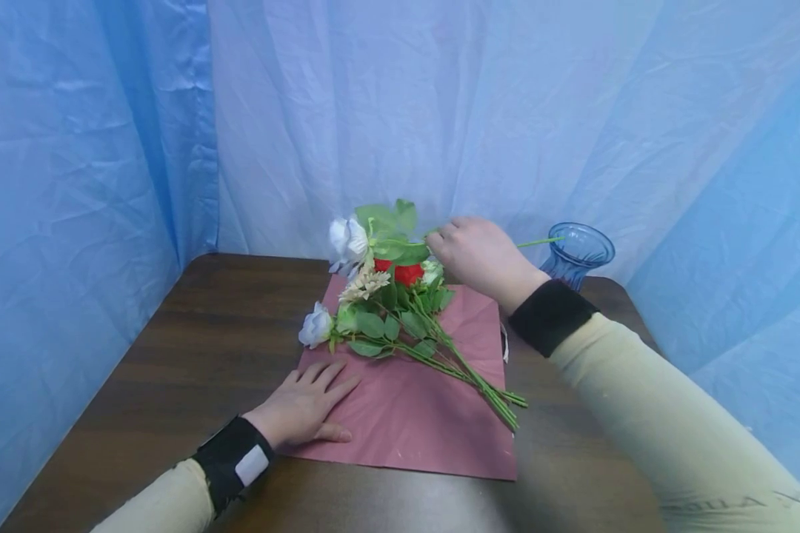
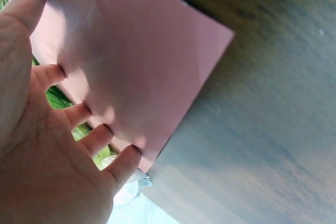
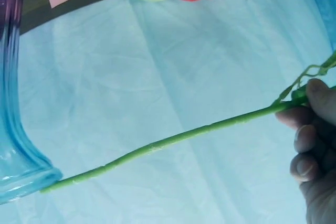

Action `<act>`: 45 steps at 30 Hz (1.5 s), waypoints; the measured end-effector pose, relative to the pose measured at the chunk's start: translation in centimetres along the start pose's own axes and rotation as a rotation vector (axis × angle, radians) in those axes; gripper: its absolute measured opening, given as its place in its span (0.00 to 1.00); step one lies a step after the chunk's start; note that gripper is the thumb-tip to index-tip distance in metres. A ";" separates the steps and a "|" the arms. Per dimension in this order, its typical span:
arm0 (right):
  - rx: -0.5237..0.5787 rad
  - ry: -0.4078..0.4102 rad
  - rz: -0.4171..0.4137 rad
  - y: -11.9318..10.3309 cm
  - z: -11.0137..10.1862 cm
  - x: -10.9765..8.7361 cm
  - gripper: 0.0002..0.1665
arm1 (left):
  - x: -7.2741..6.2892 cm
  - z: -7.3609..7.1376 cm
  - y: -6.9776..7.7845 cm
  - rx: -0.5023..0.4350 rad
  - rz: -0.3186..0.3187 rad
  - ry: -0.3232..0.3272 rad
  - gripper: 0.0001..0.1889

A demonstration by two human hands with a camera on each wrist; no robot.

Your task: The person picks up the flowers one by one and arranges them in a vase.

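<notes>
Location: a dark wooden table (image 1: 140, 385), with blue cloth (image 1: 407, 111) hung beyond its far edge and to both sides. A pink sheet (image 1: 427, 437) lies over the middle, reaching from near the far edge toward the near one; a white cord (image 1: 505, 344) shows at its right edge.

Right hand (image 1: 476, 255): thumb and fingers pinch a single green stem (image 3: 178, 137) close below its leaves. A white bloom (image 1: 349, 238), which appears to belong to that stem, stands above the sheet's far left corner. The stem's cut end is at the rim of the blue glass vase (image 1: 563, 266), set at the table's far right corner. Whether the tip is inside the mouth or merely against the rim, I cannot determine.

Left hand (image 1: 310, 400): palm down at the sheet's left edge, fingers spread and gripping nothing.

Progress: in my judgement, early. No flower is seen standing in the vase. One stem is in hand; the bunch of flowers (image 1: 413, 324) remains on the sheet, red flower (image 1: 407, 274) and cream flower (image 1: 365, 285) included, with stem ends projecting past the right edge.

Markings: dark lettering (image 1: 733, 503) on the right sleeve, inverted and not legible. The white patch (image 1: 252, 465) on the left wristband shows no readable text. No brand observed on vase or sheet.
</notes>
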State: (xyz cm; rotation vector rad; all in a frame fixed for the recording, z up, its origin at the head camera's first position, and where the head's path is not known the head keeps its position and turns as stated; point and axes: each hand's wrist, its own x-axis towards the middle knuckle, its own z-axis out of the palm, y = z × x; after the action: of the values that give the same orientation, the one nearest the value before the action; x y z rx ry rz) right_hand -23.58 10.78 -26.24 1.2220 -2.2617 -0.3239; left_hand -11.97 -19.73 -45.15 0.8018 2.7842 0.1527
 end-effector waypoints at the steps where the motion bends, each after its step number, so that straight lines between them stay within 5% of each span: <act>1: 0.008 -0.004 0.016 0.2 0.0 -0.1 0.11 | -0.1 -0.1 0.1 -0.002 -0.003 -0.003 0.48; 12: 0.146 0.007 0.211 3.5 -0.9 -1.4 0.05 | 0.0 0.2 -0.1 -0.013 0.014 0.005 0.48; 19: 0.214 -0.067 0.324 5.3 -0.8 -2.1 0.04 | -0.1 -0.3 0.3 -0.006 -0.009 -0.024 0.48; 27: 0.299 -0.070 0.394 6.7 -1.3 -2.6 0.08 | 0.1 -0.1 0.2 0.000 -0.006 -0.011 0.48; 35: 0.340 0.029 0.397 7.6 -2.0 -3.2 0.09 | 0.0 0.3 0.0 -0.020 -0.003 -0.010 0.49; 45: 0.415 -0.032 0.512 8.9 -1.6 -3.9 0.12 | 0.1 0.1 0.2 -0.007 -0.010 -0.016 0.48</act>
State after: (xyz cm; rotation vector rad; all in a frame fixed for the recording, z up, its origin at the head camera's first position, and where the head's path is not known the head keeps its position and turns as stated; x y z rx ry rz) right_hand -27.17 19.08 -22.28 0.7670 -2.6474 0.3352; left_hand -11.91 -19.47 -45.22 0.7833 2.7704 0.1533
